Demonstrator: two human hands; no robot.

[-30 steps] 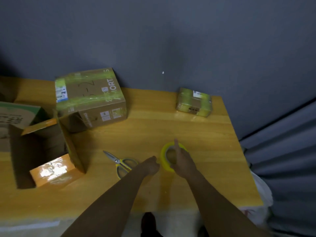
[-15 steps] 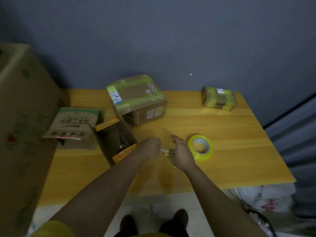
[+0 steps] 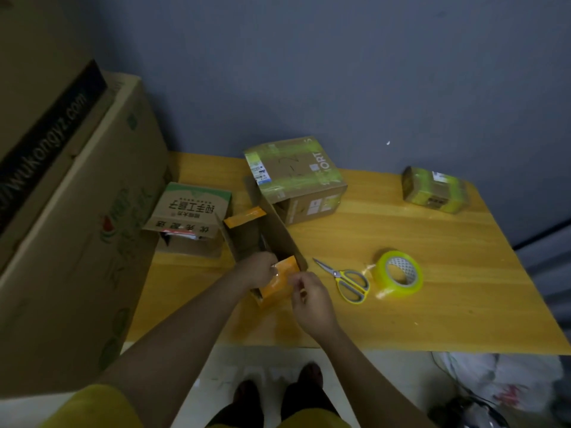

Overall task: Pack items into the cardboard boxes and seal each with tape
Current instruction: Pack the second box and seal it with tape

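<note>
1. the open cardboard box (image 3: 265, 236) lies near the front edge of the bench (image 3: 432, 304), left of the middle, with its orange flaps spread.
2. the left hand (image 3: 258, 270) has its fingers curled at the near orange flap (image 3: 278, 282), seemingly pinching a strip of clear tape against it; the view there is dim, so the strip itself is hard to make out.
3. the right hand (image 3: 309, 296) is just beside it, fingertips pinched together, likely on the other end of that strip.
4. the step in hand looks like sealing this box, though its top is not yet closed.
5. the scissors (image 3: 346, 281) and the roll of yellow-green tape (image 3: 398, 274) lie on the bench to the right, untouched.
6. two taped boxes, the larger sealed box (image 3: 296, 177) and the small sealed box (image 3: 435, 189), sit along the back edge.
7. the next move calls for folding the flaps flat, then pressing the tape across the seam.
</note>
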